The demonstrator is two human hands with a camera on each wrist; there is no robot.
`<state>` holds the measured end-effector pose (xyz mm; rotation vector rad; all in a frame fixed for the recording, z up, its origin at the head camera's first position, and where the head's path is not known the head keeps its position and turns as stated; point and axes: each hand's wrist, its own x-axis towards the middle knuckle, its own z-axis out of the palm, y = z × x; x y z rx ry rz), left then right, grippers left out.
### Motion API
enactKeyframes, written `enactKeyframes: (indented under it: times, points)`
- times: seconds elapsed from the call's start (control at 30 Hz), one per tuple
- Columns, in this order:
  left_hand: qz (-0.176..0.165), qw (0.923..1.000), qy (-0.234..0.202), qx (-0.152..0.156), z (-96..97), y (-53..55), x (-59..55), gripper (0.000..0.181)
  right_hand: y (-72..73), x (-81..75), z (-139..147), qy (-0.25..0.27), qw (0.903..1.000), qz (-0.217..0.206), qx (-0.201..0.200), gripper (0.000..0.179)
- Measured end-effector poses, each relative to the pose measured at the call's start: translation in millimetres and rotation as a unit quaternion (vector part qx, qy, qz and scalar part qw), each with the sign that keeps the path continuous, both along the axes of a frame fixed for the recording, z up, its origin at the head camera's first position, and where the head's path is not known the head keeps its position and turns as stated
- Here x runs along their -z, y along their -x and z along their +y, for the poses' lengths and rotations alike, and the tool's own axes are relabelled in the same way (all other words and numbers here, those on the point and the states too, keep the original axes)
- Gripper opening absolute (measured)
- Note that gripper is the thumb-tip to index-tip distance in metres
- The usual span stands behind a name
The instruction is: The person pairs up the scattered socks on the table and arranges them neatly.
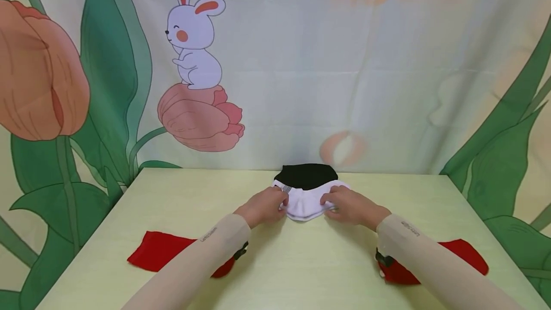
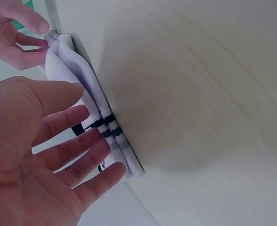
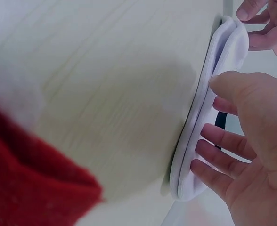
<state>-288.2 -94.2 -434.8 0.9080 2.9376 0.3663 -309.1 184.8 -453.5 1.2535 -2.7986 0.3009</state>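
A white sock with black and grey stripes lies crosswise at the far middle of the table, two layers showing along its near edge. My left hand is at its left end, by the stripes; in the left wrist view the fingers are spread and loosely bent against the cloth. At the other end is my right hand, its thumb by the near edge and its spread fingers on the white cloth. Directly behind the sock lies a black cloth, its near part covered.
A red cloth piece lies at the left front, partly under my left forearm. Another red piece is at the right front, partly hidden by my right sleeve. A printed curtain hangs behind the pale table.
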Motion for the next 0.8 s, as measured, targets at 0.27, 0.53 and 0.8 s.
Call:
enactKeyframes:
  times: [0.27,0.53,0.8]
  points:
    - [0.008,0.9997,-0.008,0.020,-8.7,-6.3,-1.9,0.010,-6.1,-1.4,-2,0.015,0.9999,0.002,-0.008,0.017]
    - [-0.002,0.9999,-0.002,-0.011,-27.4,-15.8,-1.8,0.022,-13.7,-6.3,-9,0.021,0.9989,0.022,-0.034,0.028]
    - [-0.012,0.9992,-0.014,-0.035,-48.3,-28.1,-6.6,0.025,-22.8,-8.3,-20,0.043,0.9970,0.032,-0.055,0.032]
